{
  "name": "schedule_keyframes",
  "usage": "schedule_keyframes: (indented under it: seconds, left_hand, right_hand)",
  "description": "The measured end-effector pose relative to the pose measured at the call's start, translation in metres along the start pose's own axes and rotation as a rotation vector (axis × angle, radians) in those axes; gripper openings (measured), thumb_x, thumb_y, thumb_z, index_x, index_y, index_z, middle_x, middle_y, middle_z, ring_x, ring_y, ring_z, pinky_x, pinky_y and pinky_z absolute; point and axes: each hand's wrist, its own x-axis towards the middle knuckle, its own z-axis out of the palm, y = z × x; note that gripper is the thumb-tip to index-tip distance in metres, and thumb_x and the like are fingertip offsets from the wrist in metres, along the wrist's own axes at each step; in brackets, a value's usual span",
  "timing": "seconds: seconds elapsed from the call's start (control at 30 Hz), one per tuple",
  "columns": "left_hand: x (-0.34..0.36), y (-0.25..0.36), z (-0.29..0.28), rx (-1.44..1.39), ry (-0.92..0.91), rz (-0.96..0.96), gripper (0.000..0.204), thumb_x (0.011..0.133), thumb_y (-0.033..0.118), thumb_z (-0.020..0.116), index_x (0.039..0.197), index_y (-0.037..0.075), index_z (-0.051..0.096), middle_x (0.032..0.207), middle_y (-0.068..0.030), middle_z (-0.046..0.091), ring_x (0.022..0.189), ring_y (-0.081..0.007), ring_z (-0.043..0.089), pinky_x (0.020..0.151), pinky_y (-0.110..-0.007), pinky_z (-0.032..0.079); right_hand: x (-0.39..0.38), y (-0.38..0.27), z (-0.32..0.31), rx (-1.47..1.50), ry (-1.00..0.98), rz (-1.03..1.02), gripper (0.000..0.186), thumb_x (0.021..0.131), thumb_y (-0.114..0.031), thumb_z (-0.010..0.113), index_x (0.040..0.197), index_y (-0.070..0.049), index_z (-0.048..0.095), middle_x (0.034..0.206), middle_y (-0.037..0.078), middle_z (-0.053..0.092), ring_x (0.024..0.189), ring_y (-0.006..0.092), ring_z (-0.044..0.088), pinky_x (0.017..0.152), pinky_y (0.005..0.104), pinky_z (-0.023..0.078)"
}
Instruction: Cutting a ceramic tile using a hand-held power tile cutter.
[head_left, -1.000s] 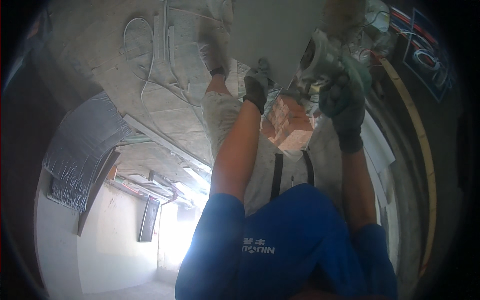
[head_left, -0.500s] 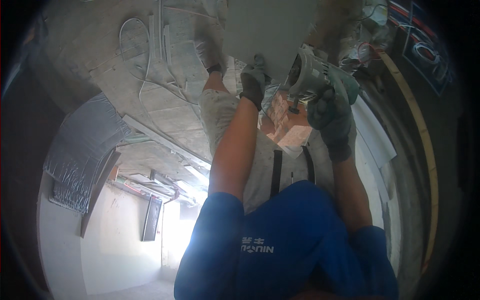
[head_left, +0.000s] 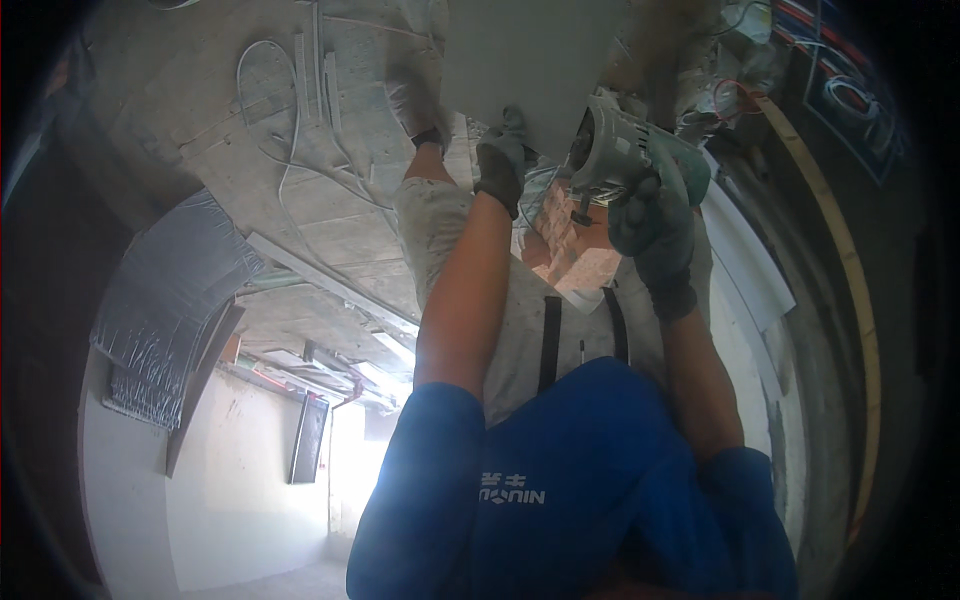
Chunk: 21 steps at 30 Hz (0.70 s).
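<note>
A large grey panel [head_left: 525,55] fills the top centre. My left hand [head_left: 500,165], in a grey glove, grips its lower edge with the fingers curled. Just right of it, a power saw [head_left: 610,150] with a metal body and a dark knob sits at the panel's lower right corner. My right hand [head_left: 650,225], also gloved, is closed round the saw, whose blade I cannot make out. Reddish, brick-like pieces [head_left: 570,250] show below the saw, between my forearms. My light, stained trousers [head_left: 430,230] are behind my left arm.
Cables [head_left: 285,120] and thin strips lie on the dusty floor [head_left: 210,110]. A long plank [head_left: 830,230] curves along the right, beside coiled hoses [head_left: 850,100] and white boards [head_left: 750,260]. Wrapped dark sheets [head_left: 170,290] stand at the left, near a pale wall [head_left: 240,480].
The saw and my right hand have moved left from where they were, the saw slightly turned. My left hand and the panel sit slightly further left in the view, both hands still holding on.
</note>
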Motion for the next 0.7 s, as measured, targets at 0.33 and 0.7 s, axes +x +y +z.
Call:
schedule_keyframes:
  seconds: [0.33,0.7]
  left_hand:
    - [0.004,0.000,-0.004,-0.022,-0.008,-0.006,0.057,0.099,0.060,0.058,0.105,0.003,0.063,0.081,-0.0064,0.064,0.061,-0.0146,0.058,0.052,-0.029,0.045]
    - [0.016,-0.012,-0.010,-0.114,-0.025,-0.032,0.056,0.092,0.061,0.069,0.103,0.007,0.062,0.076,-0.0020,0.060,0.054,-0.0122,0.053,0.046,-0.030,0.041]
  right_hand:
    - [-0.002,0.000,0.002,0.074,-0.039,0.058,0.047,0.104,-0.031,0.059,0.138,0.000,0.050,0.099,0.004,0.063,0.080,0.0136,0.061,0.062,0.0258,0.051]
    - [-0.002,0.011,-0.012,-0.044,-0.063,-0.034,0.058,0.104,-0.031,0.057,0.149,0.001,0.041,0.099,0.000,0.061,0.079,0.0084,0.059,0.062,0.0226,0.050]
